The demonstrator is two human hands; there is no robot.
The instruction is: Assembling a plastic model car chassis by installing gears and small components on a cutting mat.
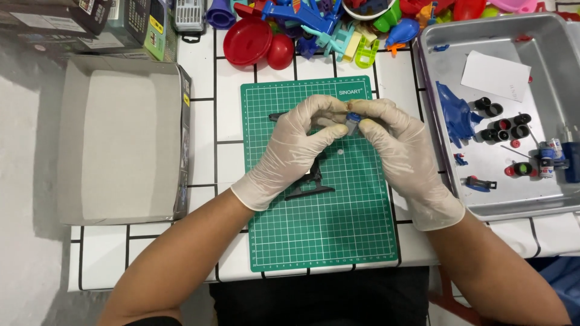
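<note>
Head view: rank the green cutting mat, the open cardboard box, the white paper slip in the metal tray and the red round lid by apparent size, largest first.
1. Open cardboard box and green cutting mat: too close to rank.
2. Red round lid and white paper slip: look alike too.

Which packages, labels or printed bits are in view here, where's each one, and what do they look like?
Dark printed boxes: top left corner, stacked, black and green with yellow patches.
Open cardboard box: left of the cutting mat, shallow, grey-brown inside, dark printed side wall.
White paper slip: in the metal tray at right, rectangular, faint marks.
Cutting mat: centre, green, white grid, small white logo at its top edge.
</note>
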